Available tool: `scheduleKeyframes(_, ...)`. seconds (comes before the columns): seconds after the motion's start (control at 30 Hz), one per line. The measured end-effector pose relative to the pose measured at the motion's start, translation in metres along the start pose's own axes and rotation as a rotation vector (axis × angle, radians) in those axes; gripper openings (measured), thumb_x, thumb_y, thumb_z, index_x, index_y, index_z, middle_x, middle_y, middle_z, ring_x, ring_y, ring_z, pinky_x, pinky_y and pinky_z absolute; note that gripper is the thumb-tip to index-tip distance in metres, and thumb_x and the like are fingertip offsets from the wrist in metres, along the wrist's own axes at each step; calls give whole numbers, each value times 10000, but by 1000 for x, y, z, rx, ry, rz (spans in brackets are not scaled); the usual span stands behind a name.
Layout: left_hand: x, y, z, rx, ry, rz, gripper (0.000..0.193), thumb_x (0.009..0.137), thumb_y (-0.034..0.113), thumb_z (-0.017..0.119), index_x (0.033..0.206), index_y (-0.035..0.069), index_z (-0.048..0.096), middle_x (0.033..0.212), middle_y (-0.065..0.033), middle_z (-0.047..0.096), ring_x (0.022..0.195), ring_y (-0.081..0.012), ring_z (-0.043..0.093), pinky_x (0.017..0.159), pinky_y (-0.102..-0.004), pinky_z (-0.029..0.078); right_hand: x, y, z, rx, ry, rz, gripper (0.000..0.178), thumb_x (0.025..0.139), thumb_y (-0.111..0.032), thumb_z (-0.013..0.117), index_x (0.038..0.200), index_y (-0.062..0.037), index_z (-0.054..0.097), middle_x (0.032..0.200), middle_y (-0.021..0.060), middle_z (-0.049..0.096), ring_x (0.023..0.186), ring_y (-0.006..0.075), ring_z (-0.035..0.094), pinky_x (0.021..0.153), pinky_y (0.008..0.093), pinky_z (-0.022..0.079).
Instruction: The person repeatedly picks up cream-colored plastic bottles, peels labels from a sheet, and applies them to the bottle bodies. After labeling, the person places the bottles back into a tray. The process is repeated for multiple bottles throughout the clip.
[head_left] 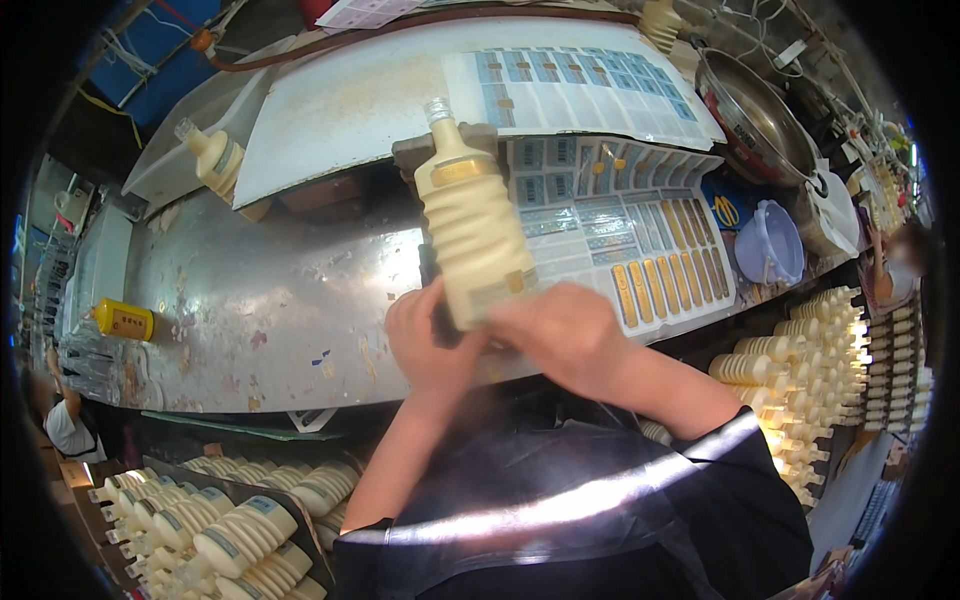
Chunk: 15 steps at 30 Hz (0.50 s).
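Both hands are held close together at the base of a cream bottle (475, 235), which is lying with its neck pointed away from them. By the left hand (425, 332), the bottle's base is gripped on its left side, fingers and thumb spread around the edge. By the right hand (568, 330), the lower end is touched from the other side, near the lower label; its fingers are blurred, so whether they are clamped on the bottle or only pressed to it cannot be told. Beyond the hands, a gold label is seen below the bottle's neck, and a dark stand (410, 155) is partly covered by the shoulder.

Just beyond the right hand, a sheet of gold stickers (665, 290) is laid out, with a sheet of blue stickers (580, 90) farther off on a white board (350, 110). To the right of these, a purple bucket (768, 245) is placed, and a metal pan (775, 110) is set beyond it. Left of the hands, the metal table (290, 310) is marked with scraps and stains; a yellow bottle (124, 320) is seen near its far left side. Another bottle (215, 160) is found ahead and to the left. Below the hands, rows of similar bottles are stacked at the left (240, 530) and right.
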<state>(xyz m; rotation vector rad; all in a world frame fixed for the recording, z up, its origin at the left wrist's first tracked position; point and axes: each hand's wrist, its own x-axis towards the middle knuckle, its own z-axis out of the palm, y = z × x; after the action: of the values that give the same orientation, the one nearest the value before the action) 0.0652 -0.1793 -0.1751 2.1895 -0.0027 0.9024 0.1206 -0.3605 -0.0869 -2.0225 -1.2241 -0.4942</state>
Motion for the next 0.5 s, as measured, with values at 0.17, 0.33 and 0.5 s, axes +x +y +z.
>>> scheduleKeyframes(0.17, -6, -7, -4, -53, -48, -98, 692, 692, 151, 881, 1314, 19, 605, 1183, -134, 629, 1113, -315, 579, 1003, -424, 451, 5, 13, -2, -84, 126, 258, 260, 851, -44, 772, 1103, -27, 708, 870, 150, 734, 708, 305, 716, 634, 357, 563)
scheduleKeyframes(0.33, -7, -11, -4, -82, -81, -95, 720, 707, 133, 866, 1354, 11, 574, 1230, -136, 595, 1143, -290, 565, 1018, -400, 448, 3, -10, 4, -32, -69, 522, 206, 903, -164, 717, 1057, -49, 645, 768, 149, 705, 649, 319, 706, 591, 404, 551)
scheduleKeyframes(0.5, -6, -13, -5, -279, -156, -286, 750, 798, 265, 802, 1407, -13, 463, 1300, -186, 519, 1210, -334, 507, 1074, -456, 392, 8, -5, 1, 26, -57, 731, 225, 960, -198, 636, 1124, -69, 554, 685, 139, 687, 591, 339, 681, 562, 425, 529)
